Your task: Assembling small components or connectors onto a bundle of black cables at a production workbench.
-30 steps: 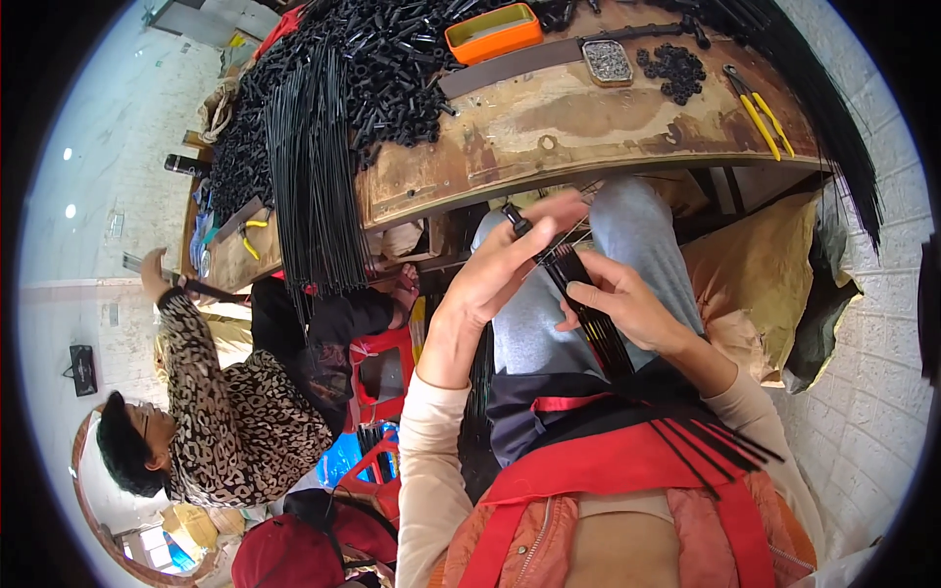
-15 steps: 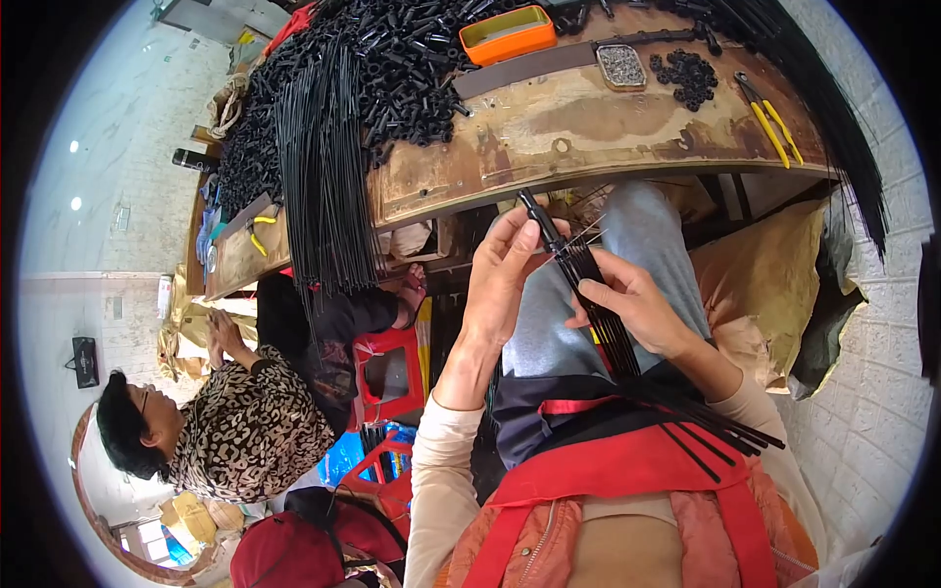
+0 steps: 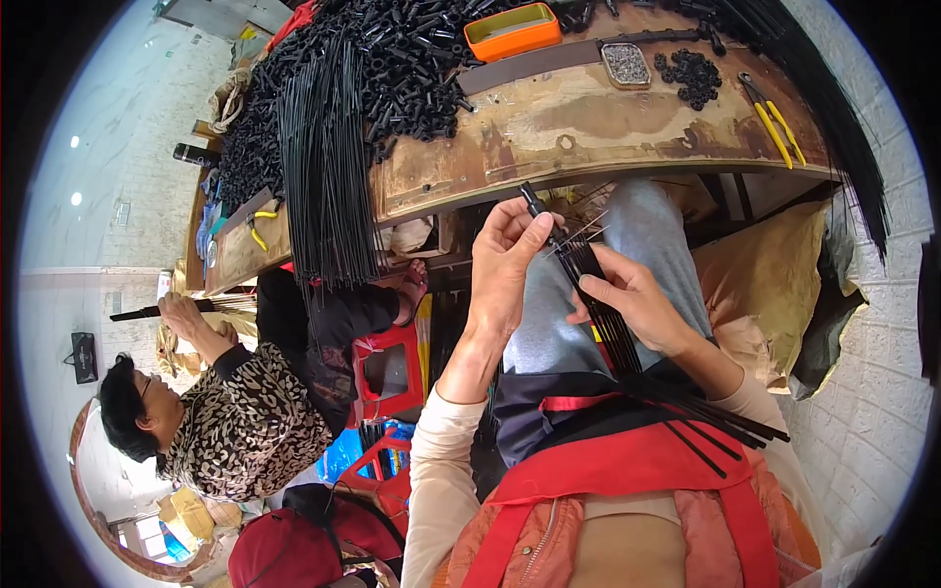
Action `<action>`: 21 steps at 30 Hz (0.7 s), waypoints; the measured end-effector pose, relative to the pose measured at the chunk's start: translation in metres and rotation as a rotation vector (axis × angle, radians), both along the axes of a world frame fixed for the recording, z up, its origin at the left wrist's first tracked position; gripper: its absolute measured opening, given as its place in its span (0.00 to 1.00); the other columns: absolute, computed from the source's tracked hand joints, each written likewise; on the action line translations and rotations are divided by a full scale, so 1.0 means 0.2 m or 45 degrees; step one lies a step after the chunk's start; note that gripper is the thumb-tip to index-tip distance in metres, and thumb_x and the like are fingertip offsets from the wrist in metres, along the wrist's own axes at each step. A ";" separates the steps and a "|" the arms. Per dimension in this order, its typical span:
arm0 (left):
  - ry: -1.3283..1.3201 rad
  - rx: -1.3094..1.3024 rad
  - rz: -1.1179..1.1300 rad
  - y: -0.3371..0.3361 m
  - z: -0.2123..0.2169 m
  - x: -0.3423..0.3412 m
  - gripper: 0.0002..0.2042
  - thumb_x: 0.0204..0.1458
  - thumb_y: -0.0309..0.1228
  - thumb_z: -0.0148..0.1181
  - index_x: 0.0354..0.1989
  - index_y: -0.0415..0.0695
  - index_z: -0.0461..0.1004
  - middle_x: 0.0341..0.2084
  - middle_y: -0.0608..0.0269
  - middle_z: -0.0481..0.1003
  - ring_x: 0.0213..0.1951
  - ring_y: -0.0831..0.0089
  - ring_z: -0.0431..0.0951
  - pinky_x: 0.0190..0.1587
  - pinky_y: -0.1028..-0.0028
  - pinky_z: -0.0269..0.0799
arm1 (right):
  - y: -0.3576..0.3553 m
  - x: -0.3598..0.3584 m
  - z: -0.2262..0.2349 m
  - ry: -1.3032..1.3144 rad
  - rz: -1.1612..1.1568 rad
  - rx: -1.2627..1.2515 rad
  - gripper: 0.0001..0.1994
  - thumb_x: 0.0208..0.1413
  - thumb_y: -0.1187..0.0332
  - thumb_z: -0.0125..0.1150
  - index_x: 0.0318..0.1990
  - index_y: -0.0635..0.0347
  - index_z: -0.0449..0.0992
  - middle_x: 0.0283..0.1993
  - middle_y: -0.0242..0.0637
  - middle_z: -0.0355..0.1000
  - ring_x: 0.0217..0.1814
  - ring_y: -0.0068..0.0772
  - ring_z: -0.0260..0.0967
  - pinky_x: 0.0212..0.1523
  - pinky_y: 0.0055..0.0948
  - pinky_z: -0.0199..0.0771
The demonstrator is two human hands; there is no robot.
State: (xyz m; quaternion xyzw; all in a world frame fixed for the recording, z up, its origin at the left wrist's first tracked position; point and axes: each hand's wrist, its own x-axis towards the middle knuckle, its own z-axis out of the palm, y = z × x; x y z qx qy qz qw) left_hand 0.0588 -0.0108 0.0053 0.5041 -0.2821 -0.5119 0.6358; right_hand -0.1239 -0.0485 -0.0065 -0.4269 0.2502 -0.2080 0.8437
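**Bundle of black rods being worked over the lap**

The left hand (image 3: 505,265) is pinching one small black end piece (image 3: 530,199) at the top of the rod bundle (image 3: 603,314), its grip clamped on it. The right hand (image 3: 632,304) is wrapping closed around the bundle, just below the table (image 3: 588,127) edge. Judging by the heap of loose black parts (image 3: 392,69) and hanging rods (image 3: 328,176), much work is remaining.

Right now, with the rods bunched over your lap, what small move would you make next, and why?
Probably slide the left hand a little further along the single rod to draw it clear. Its thumb and fingers pinch that rod's tip, raised above the bundle, which the right hand grips over the lap.
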 end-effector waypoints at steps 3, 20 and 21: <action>0.040 0.027 -0.010 -0.01 0.03 -0.04 0.13 0.59 0.30 0.59 0.51 0.42 0.69 0.38 0.62 0.77 0.41 0.76 0.77 0.48 0.73 0.71 | 0.00 -0.01 0.00 0.005 -0.012 0.006 0.13 0.64 0.70 0.51 0.54 0.63 0.66 0.34 0.31 0.67 0.34 0.20 0.68 0.45 0.33 0.80; -0.137 0.044 -0.072 -0.03 0.05 0.00 0.19 0.58 0.27 0.59 0.57 0.35 0.69 0.42 0.59 0.79 0.43 0.76 0.78 0.48 0.76 0.72 | -0.04 -0.02 -0.03 -0.027 0.013 0.044 0.11 0.65 0.68 0.51 0.51 0.62 0.67 0.34 0.32 0.68 0.34 0.20 0.69 0.46 0.35 0.79; -0.137 0.045 -0.072 -0.03 0.05 0.00 0.19 0.58 0.27 0.59 0.57 0.35 0.69 0.42 0.59 0.79 0.43 0.76 0.78 0.48 0.76 0.72 | -0.04 -0.02 -0.02 -0.037 0.012 0.068 0.10 0.65 0.68 0.51 0.51 0.62 0.67 0.34 0.32 0.68 0.34 0.20 0.70 0.46 0.35 0.79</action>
